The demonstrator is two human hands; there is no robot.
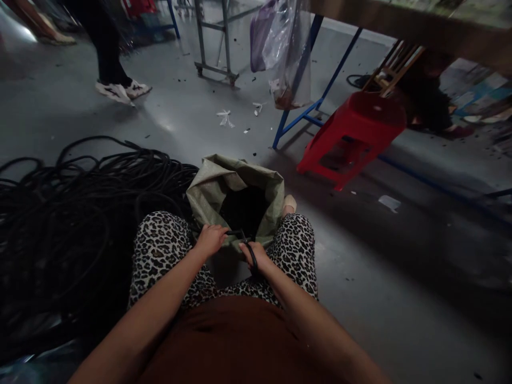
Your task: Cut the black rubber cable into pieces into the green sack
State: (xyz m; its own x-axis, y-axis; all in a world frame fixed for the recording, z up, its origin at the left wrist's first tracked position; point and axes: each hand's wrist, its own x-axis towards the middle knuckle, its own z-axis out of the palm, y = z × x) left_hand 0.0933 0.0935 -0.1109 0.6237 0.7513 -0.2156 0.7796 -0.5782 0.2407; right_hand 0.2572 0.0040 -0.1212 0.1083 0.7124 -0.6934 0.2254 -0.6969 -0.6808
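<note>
Both hands are meeting at the near rim of the sack [208, 192], which is standing open between the person's knees. Left hand [210, 239] is curling over the rim, fingers closed on the fabric and on the end of a black cord [245, 241]. Right hand [256, 256] is clenching around the same cord, which is looping over its back and down toward the wrist. Between the two hands the cord is running roughly left to right, then bending toward the person along the right hand; its far end is lost in shadow, so I cannot tell where it is pointing. The sack's mouth is facing up and slightly away, its inside dark.

On the person's left, a big pile of black cable [80, 213] is lying in loose coils on the floor [400, 298], just beside the left knee. Farther off, a red stool [352, 133] is sitting under the edge of a table [420, 26], tilted in this view. A clear plastic bag [286, 53] is hanging near the table's blue leg. Another person's legs and pale shoes [122, 89] are showing at the far left.
</note>
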